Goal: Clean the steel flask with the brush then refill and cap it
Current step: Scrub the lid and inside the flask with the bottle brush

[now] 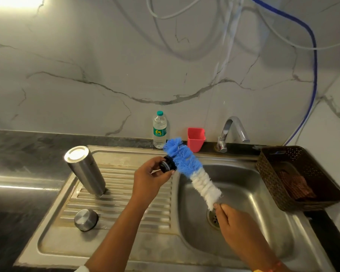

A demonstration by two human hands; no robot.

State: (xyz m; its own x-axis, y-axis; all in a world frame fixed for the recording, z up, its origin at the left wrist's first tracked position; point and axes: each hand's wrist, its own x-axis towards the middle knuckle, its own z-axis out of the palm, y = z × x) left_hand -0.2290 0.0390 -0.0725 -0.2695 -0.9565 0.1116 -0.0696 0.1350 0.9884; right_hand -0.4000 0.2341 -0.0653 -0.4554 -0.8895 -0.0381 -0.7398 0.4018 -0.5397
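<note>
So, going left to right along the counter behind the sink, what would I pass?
Water bottle → red cup → tap → basket.

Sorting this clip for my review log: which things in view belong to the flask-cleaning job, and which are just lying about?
Job: steel flask and steel cap on the drainboard; black stopper held by the left hand; brush held by the right hand; sink; tap.
Lying about: plastic bottle (might serve the refill); red cup; brown basket with cloth.
</note>
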